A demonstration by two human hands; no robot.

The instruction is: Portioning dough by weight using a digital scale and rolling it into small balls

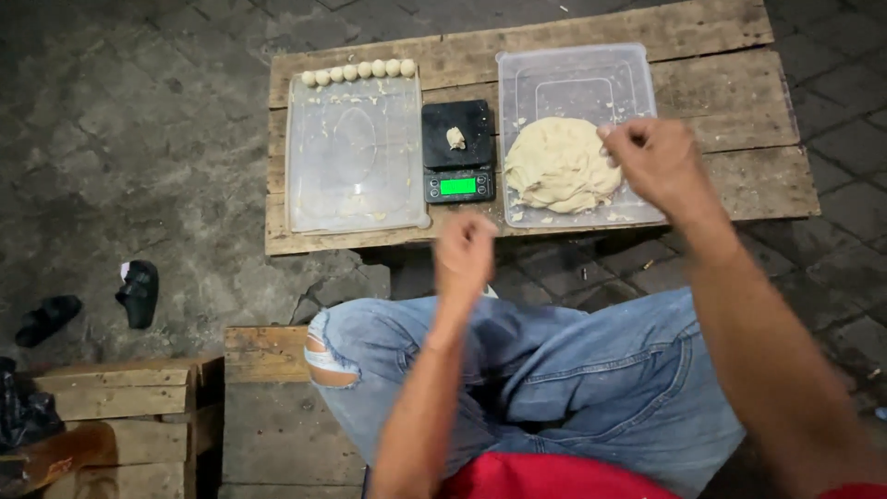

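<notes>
A big lump of pale dough (pixel 558 164) lies in a clear plastic tub (pixel 575 72) on a wooden board. My right hand (pixel 658 159) hovers at the lump's right edge, fingers pinched together; whether dough is between them I cannot tell. My left hand (pixel 464 251) is loosely closed and blurred, below a black digital scale (pixel 458 150) with a green display. A small dough piece (pixel 455 138) sits on the scale. Left of it, a second clear tub (pixel 356 157) has a row of small dough balls (pixel 358 70) along its far edge.
The wooden board (pixel 739 111) rests on a dark paved ground. My knees in torn blue jeans (pixel 554 370) sit below it. Wooden crates (pixel 129 416) stand at lower left, and a pair of black sandals (pixel 139 292) lies on the paving.
</notes>
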